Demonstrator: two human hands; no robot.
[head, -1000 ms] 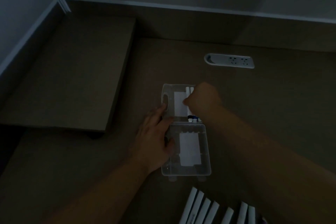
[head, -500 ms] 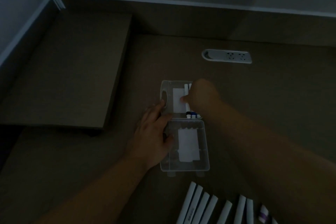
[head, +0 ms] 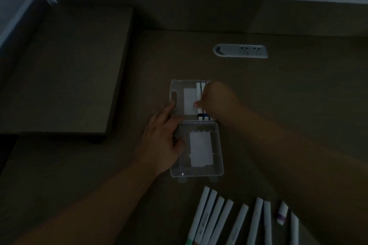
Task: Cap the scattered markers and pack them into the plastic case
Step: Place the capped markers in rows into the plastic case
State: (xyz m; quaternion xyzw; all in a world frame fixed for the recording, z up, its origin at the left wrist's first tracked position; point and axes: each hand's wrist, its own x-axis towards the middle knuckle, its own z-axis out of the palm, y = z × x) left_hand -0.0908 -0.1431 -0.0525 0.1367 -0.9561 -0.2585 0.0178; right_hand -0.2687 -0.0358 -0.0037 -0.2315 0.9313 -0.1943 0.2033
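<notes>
The clear plastic case (head: 196, 169) is lying open, its white labels unreadable. The right hand (head: 217, 101) is pinching a white marker (head: 198, 93); the left hand (head: 165, 137), fingers loose, is steadying the case.

Bare desk (head: 288, 93) lies open to the right of the open plastic case (head: 196, 171) and across the lower left of the frame. A raised shelf block (head: 65, 69) fills the upper left. A socket strip (head: 240, 51) sits above the case, well apart. A row of markers (head: 219, 217) crowds the lower centre, below the case.
</notes>
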